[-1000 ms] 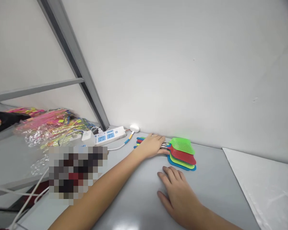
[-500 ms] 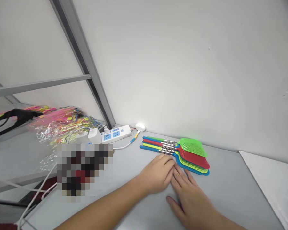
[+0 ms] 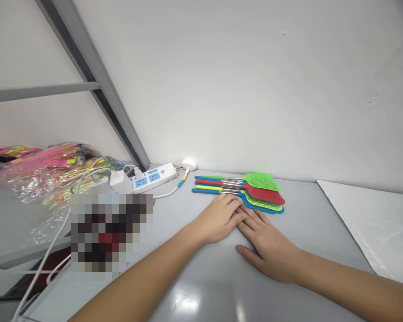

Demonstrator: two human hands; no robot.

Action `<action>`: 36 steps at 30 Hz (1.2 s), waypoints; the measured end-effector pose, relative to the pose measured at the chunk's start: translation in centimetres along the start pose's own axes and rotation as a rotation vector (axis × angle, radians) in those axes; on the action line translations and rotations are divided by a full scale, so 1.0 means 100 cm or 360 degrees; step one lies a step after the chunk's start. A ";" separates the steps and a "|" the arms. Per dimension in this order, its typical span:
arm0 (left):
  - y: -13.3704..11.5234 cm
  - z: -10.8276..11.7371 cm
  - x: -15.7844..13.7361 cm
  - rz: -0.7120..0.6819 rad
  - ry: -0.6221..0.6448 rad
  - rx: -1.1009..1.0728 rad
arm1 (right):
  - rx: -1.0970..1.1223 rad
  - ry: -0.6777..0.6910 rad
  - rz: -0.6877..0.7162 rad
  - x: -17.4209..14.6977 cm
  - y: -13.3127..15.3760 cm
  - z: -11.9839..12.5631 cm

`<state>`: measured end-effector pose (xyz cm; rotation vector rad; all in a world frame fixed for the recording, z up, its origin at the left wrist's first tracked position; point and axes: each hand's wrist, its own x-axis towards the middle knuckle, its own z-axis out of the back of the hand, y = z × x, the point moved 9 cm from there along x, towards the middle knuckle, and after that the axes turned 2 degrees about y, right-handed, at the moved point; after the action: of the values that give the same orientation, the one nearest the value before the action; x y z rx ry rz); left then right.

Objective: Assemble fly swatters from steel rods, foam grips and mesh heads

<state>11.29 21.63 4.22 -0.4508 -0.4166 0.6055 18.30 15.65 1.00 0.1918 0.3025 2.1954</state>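
Observation:
Several fly swatters lie side by side near the wall, with a green head [image 3: 262, 181], a red head [image 3: 265, 195], and yellow-green and blue heads lower down. Their coloured handles [image 3: 208, 183] point left, joined to the heads by shiny metal shafts. Just in front of them, my left hand [image 3: 218, 219] rests palm down with its fingers laid over the fingertips of my right hand [image 3: 267, 239]. That right hand lies flat on the table, thumb spread out. Both hands are open and hold nothing; some right fingertips are hidden under the left.
A white power strip [image 3: 154, 177] with plugs and a white round device [image 3: 189, 164] stand at the back left. Plastic-wrapped colourful goods [image 3: 53, 172] fill the left shelf. A pixelated patch covers something on the table. A white sheet [image 3: 372, 223] lies at right.
The camera view has shifted, so the swatters appear higher and slightly left. My hands stay together on the table, and more of my right forearm shows.

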 end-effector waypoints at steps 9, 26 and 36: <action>0.003 0.014 -0.001 -0.0097 -0.0225 -0.0125 | 0.0055 0.0040 -0.0084 0.001 -0.003 -0.001; 0.056 0.054 -0.009 0.0431 -0.0809 0.0644 | 0.0041 0.0117 -0.0108 0.000 -0.004 -0.002; 0.059 0.057 -0.008 0.0423 -0.0852 0.0671 | 0.0095 0.0105 -0.0093 0.001 -0.004 -0.002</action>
<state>5.28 27.02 5.66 0.0726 -0.7229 1.0523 18.51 15.94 0.72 0.1417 0.4059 2.1394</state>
